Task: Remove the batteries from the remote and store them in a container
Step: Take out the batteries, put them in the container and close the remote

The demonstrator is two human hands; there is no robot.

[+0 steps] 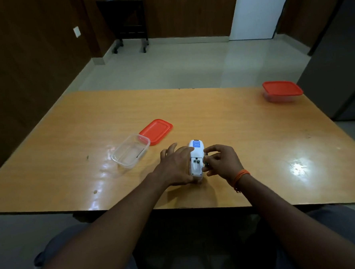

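Observation:
A white remote (196, 154) lies face down on the wooden table (234, 130), its battery compartment open toward me and a blue label on its back. My left hand (175, 165) grips the remote's left side and steadies it. My right hand (220, 159) is at the remote's right edge with its fingertips pinched on a small dark battery (205, 158). An open clear plastic container (131, 150) stands to the left of the remote, apart from both hands. Its red lid (156, 131) lies flat just behind it.
A second container with a red lid (282, 91) on it stands at the table's far right corner. A dark cabinet (338, 66) rises beside that corner. The table's near edge runs just above my lap.

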